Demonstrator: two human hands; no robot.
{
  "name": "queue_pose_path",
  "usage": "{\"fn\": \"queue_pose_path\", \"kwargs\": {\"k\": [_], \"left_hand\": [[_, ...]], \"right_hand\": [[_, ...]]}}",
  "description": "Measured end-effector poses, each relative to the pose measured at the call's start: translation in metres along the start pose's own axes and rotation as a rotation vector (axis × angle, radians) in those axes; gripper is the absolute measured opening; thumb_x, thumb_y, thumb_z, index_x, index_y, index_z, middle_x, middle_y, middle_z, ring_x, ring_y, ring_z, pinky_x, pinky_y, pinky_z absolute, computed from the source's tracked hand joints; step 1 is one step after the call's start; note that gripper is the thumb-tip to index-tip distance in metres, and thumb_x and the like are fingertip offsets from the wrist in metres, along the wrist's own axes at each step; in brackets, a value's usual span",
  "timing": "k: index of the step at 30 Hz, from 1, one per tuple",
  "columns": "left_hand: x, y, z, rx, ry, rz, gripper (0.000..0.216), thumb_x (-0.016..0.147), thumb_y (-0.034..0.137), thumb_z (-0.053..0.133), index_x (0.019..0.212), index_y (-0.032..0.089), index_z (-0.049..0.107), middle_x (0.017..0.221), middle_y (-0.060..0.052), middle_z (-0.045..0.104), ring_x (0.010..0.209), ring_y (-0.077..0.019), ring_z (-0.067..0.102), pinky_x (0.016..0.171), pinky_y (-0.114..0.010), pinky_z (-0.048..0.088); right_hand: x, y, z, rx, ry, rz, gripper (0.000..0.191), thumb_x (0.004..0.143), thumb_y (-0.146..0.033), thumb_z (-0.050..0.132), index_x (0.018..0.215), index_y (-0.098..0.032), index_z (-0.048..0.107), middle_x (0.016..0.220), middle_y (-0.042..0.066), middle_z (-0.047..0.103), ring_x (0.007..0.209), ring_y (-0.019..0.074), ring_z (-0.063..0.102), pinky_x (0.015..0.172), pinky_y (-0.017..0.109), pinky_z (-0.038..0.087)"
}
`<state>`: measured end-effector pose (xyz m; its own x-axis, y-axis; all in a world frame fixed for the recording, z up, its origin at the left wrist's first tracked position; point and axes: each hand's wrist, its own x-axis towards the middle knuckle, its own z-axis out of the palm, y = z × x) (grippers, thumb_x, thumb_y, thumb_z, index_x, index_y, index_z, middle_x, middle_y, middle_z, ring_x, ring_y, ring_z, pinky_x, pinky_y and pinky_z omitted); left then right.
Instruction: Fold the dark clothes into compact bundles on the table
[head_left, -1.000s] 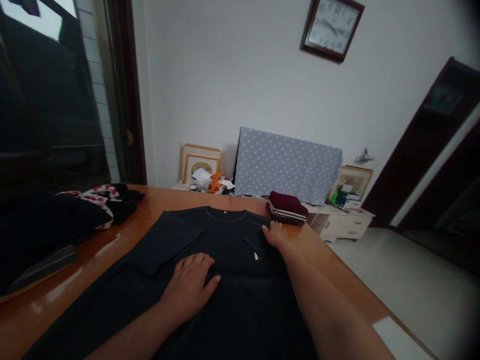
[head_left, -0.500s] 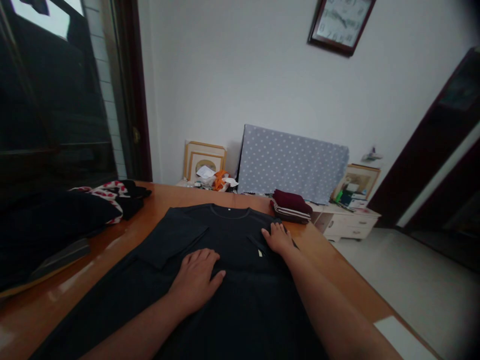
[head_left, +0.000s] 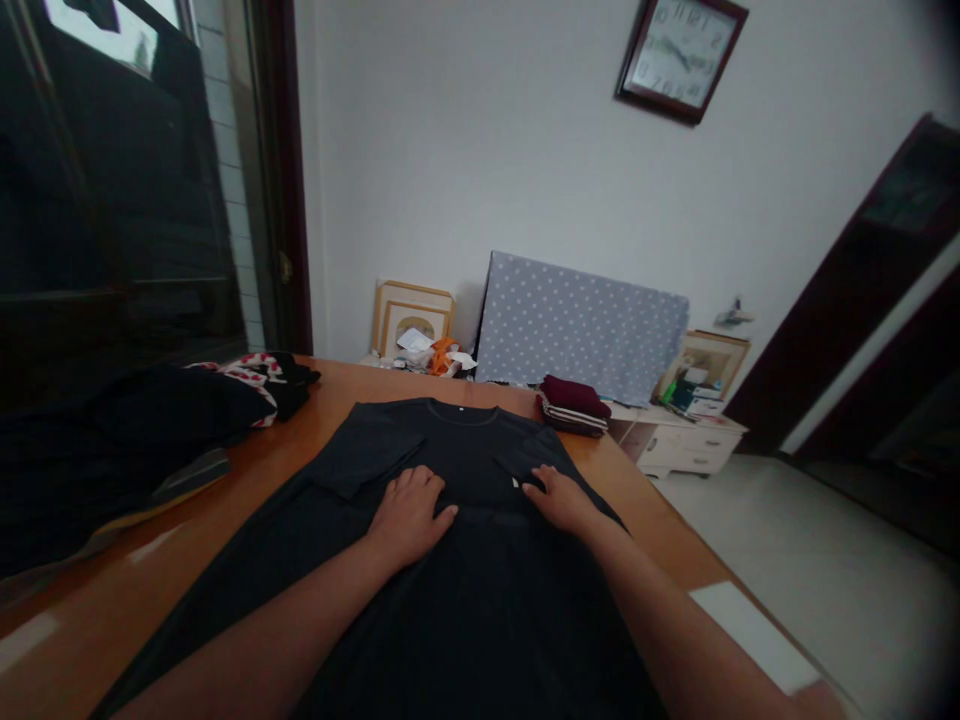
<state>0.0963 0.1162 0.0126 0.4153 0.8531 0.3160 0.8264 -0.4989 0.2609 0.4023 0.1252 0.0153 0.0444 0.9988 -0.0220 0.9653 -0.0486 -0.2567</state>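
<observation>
Found on the orange-brown wooden table: a dark crew-neck T-shirt, spread flat, neckline toward the far edge, with a small pale tag inside the collar. Left-side sleeve turned inward over the body.

Left hand: palm down on the upper body of the garment, thumb apart from the fingers, nothing clasped. Right hand: also palm down on the garment, at the chest on the right, thumb apart from the fingers, no clamped fabric visible; thumb tip just beside a small pale mark.

Also recorded on the table: a folded stack of clothes, maroon on top, near the far right corner; a heap of dark clothing along the left, with a red-and-white patterned piece; a white sheet by the right edge, partly behind the right forearm.

Noted beyond: a polka-dot cloth, a white drawer cabinet, and a square wall clock, mounted above.
</observation>
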Motion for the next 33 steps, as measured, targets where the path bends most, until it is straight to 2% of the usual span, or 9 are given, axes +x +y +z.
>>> {"fn": "queue_pose_path", "kwargs": {"k": [3,8,12,16,18,20,24,29,33], "left_hand": [[-0.002,0.005,-0.004,0.048,-0.006,0.007,0.037,0.09,0.051,0.046,0.104,0.022,0.064,0.111,-0.013,0.059,0.109,-0.0321,0.053,0.093,-0.047,0.041],[-0.005,0.009,-0.007,0.051,-0.023,0.018,0.041,0.092,0.054,0.043,0.105,0.021,0.065,0.112,-0.014,0.058,0.11,-0.0319,0.053,0.094,-0.047,0.041],[-0.007,0.008,-0.008,0.071,-0.038,0.049,0.05,0.093,0.059,0.037,0.109,0.02,0.065,0.115,-0.015,0.058,0.111,-0.0335,0.053,0.093,-0.049,0.042],[-0.005,-0.002,-0.016,-0.002,-0.141,0.068,0.056,0.092,0.064,0.036,0.114,0.022,0.067,0.115,-0.014,0.061,0.108,-0.0305,0.058,0.092,-0.045,0.044],[-0.005,-0.011,-0.023,-0.087,-0.173,0.091,0.054,0.093,0.062,0.038,0.117,0.023,0.066,0.116,-0.012,0.063,0.107,-0.0268,0.06,0.093,-0.04,0.045],[-0.009,-0.025,-0.032,-0.133,-0.126,0.083,0.051,0.094,0.058,0.041,0.119,0.021,0.065,0.119,-0.011,0.065,0.111,-0.0251,0.059,0.098,-0.036,0.043],[-0.026,-0.058,-0.051,-0.122,-0.04,-0.053,0.046,0.093,0.051,0.044,0.117,0.019,0.065,0.119,-0.01,0.066,0.112,-0.0251,0.059,0.1,-0.036,0.042],[-0.049,-0.096,-0.071,-0.062,0.001,-0.173,0.041,0.091,0.048,0.046,0.111,0.018,0.067,0.113,-0.009,0.068,0.105,-0.0244,0.061,0.093,-0.033,0.046],[-0.05,-0.117,-0.084,-0.04,-0.01,-0.288,0.037,0.09,0.045,0.048,0.108,0.019,0.067,0.107,-0.008,0.07,0.097,-0.0227,0.064,0.084,-0.032,0.048]], "right_hand": [[-0.039,-0.01,0.003,-0.005,0.001,-0.039,0.061,0.095,-0.052,0.043,0.146,-0.018,0.046,0.155,0.012,0.039,0.147,0.0258,0.028,0.118,0.039,0.022],[-0.087,-0.021,0.009,-0.025,-0.035,-0.096,0.064,0.095,-0.056,0.042,0.148,-0.021,0.045,0.158,0.011,0.034,0.148,0.0285,0.024,0.119,0.046,0.017],[-0.104,-0.018,0.01,0.003,-0.04,-0.086,0.064,0.096,-0.056,0.04,0.15,-0.021,0.042,0.159,0.011,0.032,0.149,0.0289,0.022,0.119,0.048,0.019],[-0.113,-0.007,0.007,0.061,0.022,-0.078,0.062,0.095,-0.054,0.043,0.145,-0.018,0.048,0.156,0.011,0.038,0.147,0.0254,0.028,0.118,0.041,0.023],[-0.117,-0.001,0.004,0.091,0.092,-0.047,0.058,0.095,-0.052,0.044,0.142,-0.018,0.052,0.153,0.01,0.042,0.145,0.0234,0.033,0.118,0.037,0.026],[-0.124,0.006,0.0,0.117,0.165,-0.005,0.055,0.095,-0.05,0.045,0.139,-0.018,0.055,0.15,0.009,0.047,0.142,0.0225,0.038,0.117,0.035,0.028],[-0.139,0.018,-0.007,0.169,0.254,0.05,0.049,0.095,-0.046,0.046,0.132,-0.018,0.061,0.14,0.008,0.058,0.132,0.0224,0.05,0.112,0.033,0.035],[-0.147,0.029,-0.008,0.209,0.257,0.098,0.045,0.093,-0.044,0.047,0.126,-0.02,0.066,0.129,0.008,0.066,0.121,0.0242,0.059,0.104,0.033,0.042],[-0.133,0.041,-0.006,0.248,0.3,0.106,0.042,0.092,-0.044,0.046,0.118,-0.02,0.07,0.121,0.008,0.07,0.115,0.0239,0.063,0.098,0.032,0.045]]}}
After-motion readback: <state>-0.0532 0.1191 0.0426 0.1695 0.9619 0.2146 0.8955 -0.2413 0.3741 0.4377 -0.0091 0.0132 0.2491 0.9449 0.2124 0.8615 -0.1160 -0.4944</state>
